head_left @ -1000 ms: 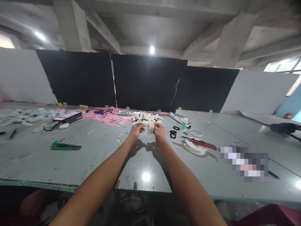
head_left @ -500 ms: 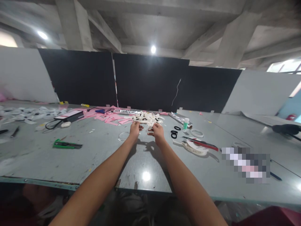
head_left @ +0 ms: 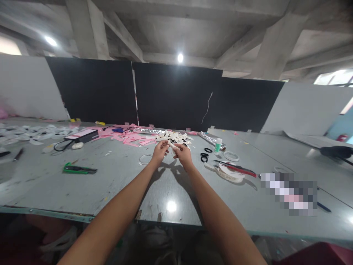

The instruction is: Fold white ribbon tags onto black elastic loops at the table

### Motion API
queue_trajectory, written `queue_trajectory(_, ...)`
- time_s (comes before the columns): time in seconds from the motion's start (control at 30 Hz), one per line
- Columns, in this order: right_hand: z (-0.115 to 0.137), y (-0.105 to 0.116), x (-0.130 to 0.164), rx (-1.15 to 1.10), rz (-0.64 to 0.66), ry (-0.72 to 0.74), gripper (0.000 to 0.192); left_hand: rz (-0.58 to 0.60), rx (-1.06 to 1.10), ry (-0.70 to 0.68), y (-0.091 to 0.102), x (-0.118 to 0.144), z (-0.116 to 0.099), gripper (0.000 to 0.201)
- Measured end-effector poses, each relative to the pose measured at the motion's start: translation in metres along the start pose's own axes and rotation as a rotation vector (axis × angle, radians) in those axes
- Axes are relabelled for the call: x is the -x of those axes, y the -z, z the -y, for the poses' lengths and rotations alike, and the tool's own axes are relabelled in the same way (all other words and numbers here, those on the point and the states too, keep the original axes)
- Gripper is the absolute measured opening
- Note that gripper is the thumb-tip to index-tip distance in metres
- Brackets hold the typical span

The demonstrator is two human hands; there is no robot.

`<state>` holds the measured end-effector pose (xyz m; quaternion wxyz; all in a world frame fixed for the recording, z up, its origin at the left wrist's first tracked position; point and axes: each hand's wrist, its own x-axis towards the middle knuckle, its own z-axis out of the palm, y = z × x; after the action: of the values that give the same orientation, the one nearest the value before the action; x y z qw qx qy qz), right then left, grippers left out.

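Both hands [head_left: 171, 152] pinching white strip [head_left: 173, 145]

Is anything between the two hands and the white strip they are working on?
Nothing visible. The left hand and the right hand both pinch the white strip directly, above the table. The pile of white strips lies just behind, apart from the grip.

Grey table [head_left: 82, 191], black wall panels [head_left: 176, 95] (white beside), concrete ceiling [head_left: 193, 25], 2 lamps.
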<state>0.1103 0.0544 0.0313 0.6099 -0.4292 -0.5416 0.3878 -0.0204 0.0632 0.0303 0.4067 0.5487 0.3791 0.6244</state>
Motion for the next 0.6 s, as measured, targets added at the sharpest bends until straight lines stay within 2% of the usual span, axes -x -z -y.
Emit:
queue_trajectory(0.13,-0.0023,0.0019,0.0018,0.16,0.01,0.041,0.017,-0.015,-0.079,-0.084,0.0024,-0.0022,0.0047,0.031)
queue_trajectory(0.27,-0.004,0.0044,0.0037,0.422,0.014,0.2,0.015,-0.049,-0.155,-0.177,0.0047,-0.0038,0.0067,0.024)
queue_trajectory(0.4,-0.0021,0.0038,0.0046,0.586,0.049,0.313,0.023,-0.075,-0.111,-0.122,0.0062,-0.0043,0.0053,0.024)
queue_trajectory(0.6,0.0032,0.0022,0.0063,0.759,0.076,0.324,0.028,-0.174,-0.036,-0.022,0.0077,-0.0065,0.0075,0.023)
